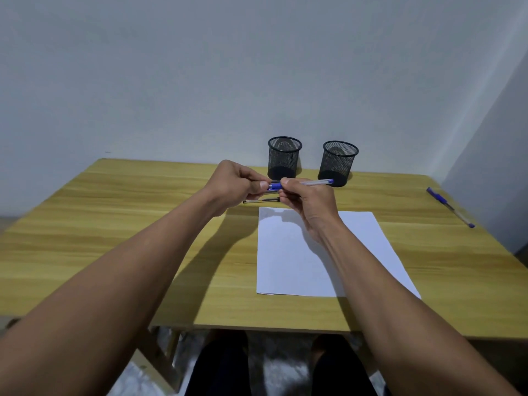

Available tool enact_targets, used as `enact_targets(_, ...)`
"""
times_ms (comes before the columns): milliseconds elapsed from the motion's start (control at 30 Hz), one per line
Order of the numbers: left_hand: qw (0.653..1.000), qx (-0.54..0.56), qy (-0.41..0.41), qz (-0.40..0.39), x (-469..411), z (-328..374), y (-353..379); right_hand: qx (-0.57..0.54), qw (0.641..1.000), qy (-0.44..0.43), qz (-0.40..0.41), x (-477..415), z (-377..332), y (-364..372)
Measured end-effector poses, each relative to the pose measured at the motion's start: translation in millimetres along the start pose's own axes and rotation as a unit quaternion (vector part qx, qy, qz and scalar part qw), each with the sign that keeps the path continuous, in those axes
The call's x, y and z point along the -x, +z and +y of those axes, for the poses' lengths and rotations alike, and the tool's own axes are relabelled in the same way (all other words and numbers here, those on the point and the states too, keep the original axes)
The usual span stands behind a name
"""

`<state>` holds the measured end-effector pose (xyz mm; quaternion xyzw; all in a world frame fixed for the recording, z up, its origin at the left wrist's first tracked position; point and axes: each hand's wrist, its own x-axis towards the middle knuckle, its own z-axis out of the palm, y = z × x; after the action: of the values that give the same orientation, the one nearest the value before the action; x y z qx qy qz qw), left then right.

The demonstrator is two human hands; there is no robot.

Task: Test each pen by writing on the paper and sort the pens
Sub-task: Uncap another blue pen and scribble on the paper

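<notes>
**Pens on test: blue pen (311,182) held between both hands over the table**

The blue pen lies nearly level in the air, above the far edge of the paper (288,267) and just in front of the two cups. Its blue cap end points to the person's left. Its clear barrel runs to the right and ends in a small blue plug in front of the right mesh cup (338,164).

The left hand (231,184) has its fingers curled in, and thumb and fingertips pinch the cap end. The right hand (308,207) is also curled, with the thumb on top of the barrel and the other fingers wrapped beneath it. The two thumbs sit close together on the pen. Whether the cap is fully seated or partly drawn off cannot be told.

Beneath the hands, a black pen (261,200) lies flat on the table (114,224), just beyond the paper's far left corner. A second blue pen (450,207), capped, lies well apart near the table's right edge, angled toward the person.

The paper is a white sheet lying flat right of centre. The hands cast a shadow on its far end, and no clear writing shows on it.

The left mesh cup (284,158) and the right mesh cup stand upright side by side near the wall at the back of the table. No pens show in either.
</notes>
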<state>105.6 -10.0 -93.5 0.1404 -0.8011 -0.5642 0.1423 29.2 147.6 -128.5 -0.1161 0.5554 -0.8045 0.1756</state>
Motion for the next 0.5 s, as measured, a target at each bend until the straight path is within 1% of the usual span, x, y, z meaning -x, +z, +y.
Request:
enact_targets(67, 1.000, 0.014, -0.019, -0.009, 0.1, -0.3, 0.0, 0.010, 1.000, -0.001, -0.003, 0.7, 1.3, 0.8)
enact_targets(100, 1.000, -0.011, -0.005, -0.001, -0.9, -2.5, -2.1, 0.003, 1.000, 0.003, 0.005, 0.8, 1.4, -0.6)
enact_targets(167, 0.995, -0.087, 0.037, 0.041, -2.1, -8.5, -12.5, -0.035, 0.998, 0.013, 0.042, -3.3, -0.2, -11.7)
enact_targets(233, 0.996, -0.079, 0.021, 0.047, -0.4, -18.6, -24.2, -0.037, 0.997, 0.014, 0.065, -7.3, -1.7, -28.8)
enact_targets(300, 0.997, -0.074, -0.008, 0.029, 0.7, -28.4, -25.6, -0.008, 0.998, 0.018, 0.051, -5.9, 1.3, -34.9)
enact_targets(333, 0.995, -0.090, -0.013, 0.031, -0.4, -33.3, -22.1, 0.010, 0.999, 0.020, 0.042, -4.2, 5.2, -33.2)
enact_targets(433, 0.981, -0.182, 0.004, 0.064, -5.5, -46.4, -9.8, 0.078, 0.997, 0.012, 0.026, 1.0, 15.2, -22.7)
enact_targets(500, 0.972, -0.219, 0.008, 0.083, -6.4, -55.4, -5.3, 0.111, 0.993, 0.013, 0.030, 2.0, 19.7, -22.3)
